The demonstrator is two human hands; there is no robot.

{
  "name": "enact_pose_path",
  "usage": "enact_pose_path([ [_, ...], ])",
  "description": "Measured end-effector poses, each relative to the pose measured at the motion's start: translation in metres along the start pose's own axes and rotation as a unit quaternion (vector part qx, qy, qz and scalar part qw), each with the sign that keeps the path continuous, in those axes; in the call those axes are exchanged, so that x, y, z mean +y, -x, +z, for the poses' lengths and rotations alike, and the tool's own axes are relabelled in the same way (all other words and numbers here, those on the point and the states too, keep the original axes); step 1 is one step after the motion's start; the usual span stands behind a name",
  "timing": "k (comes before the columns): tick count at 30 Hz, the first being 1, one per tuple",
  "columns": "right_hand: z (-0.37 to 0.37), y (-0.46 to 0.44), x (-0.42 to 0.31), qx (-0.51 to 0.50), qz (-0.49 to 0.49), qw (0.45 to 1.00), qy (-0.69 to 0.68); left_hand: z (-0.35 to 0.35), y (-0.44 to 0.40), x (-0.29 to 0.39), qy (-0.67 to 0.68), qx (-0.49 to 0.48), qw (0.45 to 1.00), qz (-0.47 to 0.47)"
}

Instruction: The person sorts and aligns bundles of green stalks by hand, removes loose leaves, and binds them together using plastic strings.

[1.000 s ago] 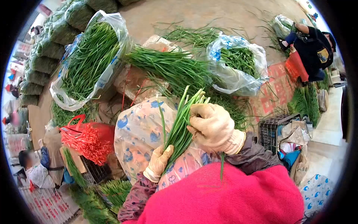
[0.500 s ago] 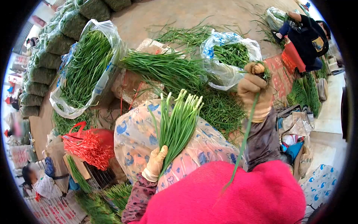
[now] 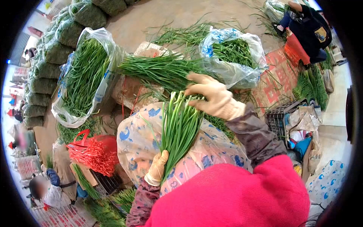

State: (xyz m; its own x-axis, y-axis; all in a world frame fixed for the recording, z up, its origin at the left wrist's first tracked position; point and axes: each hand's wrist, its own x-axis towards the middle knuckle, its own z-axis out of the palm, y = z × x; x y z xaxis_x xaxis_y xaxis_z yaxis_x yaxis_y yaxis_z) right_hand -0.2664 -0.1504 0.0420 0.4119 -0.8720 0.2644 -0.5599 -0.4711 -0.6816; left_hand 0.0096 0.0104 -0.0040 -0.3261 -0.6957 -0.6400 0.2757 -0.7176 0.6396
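My left hand (image 3: pixel 157 168), in a pale glove, is closed around the lower part of a bunch of garlic chives (image 3: pixel 179 126). The bunch stands above my lap with its white cut ends upward. My right hand (image 3: pixel 214 97), gloved too, is at those white ends with its fingers apart and curved. Whether its fingertips touch the stems I cannot tell. Under the bunch, a clear plastic sheet with blue prints (image 3: pixel 134 132) covers my lap. Just beyond lies a loose pile of chives (image 3: pixel 159 67) on a worn block (image 3: pixel 130 94).
Left of the pile stands an open plastic bag of chives (image 3: pixel 85 75); another bag (image 3: pixel 242 77) is to the right. Red ties (image 3: pixel 92 153) hang at my left. Stacked green bundles (image 3: pixel 60 51) line the far left. A person (image 3: pixel 310 32) works at upper right. A black crate (image 3: pixel 276 121) stands at right.
My right hand has come from the right to the top of the bunch, and its fingers have opened. The long leaf hanging from it is gone. My left hand keeps its hold.
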Motion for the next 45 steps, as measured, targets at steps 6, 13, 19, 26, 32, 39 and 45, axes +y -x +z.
enact_pose_path([
  [6, 0.027, -0.039, -0.012, -0.165, -0.043, 0.981, 0.092, 0.0, 0.006, -0.004, 0.0, -0.006, 1.0, 0.014],
  [13, 0.045, -0.034, 0.007, -0.03, 0.2, 0.978, 0.061, 0.001, 0.005, -0.006, 0.005, 0.012, 1.0, 0.024],
  [19, -0.015, -0.018, 0.079, -0.134, 0.356, 0.9, -0.213, -0.01, 0.003, -0.005, 0.041, 0.008, 0.999, 0.005],
  [26, 0.019, -0.028, 0.027, -0.313, 0.202, 0.888, -0.271, -0.019, -0.002, -0.009, 0.024, -0.017, 0.999, -0.019],
  [32, 0.046, -0.023, 0.02, -0.126, 0.366, 0.861, -0.329, 0.0, 0.0, 0.003, 0.025, 0.025, 0.999, 0.0],
  [39, 0.039, -0.032, 0.061, 0.029, 0.367, 0.816, -0.445, -0.004, 0.002, 0.004, 0.019, 0.001, 1.0, -0.001],
  [45, 0.016, -0.058, 0.03, -0.331, 0.25, 0.838, -0.354, -0.02, -0.002, -0.007, 0.022, -0.018, 0.999, -0.026],
])
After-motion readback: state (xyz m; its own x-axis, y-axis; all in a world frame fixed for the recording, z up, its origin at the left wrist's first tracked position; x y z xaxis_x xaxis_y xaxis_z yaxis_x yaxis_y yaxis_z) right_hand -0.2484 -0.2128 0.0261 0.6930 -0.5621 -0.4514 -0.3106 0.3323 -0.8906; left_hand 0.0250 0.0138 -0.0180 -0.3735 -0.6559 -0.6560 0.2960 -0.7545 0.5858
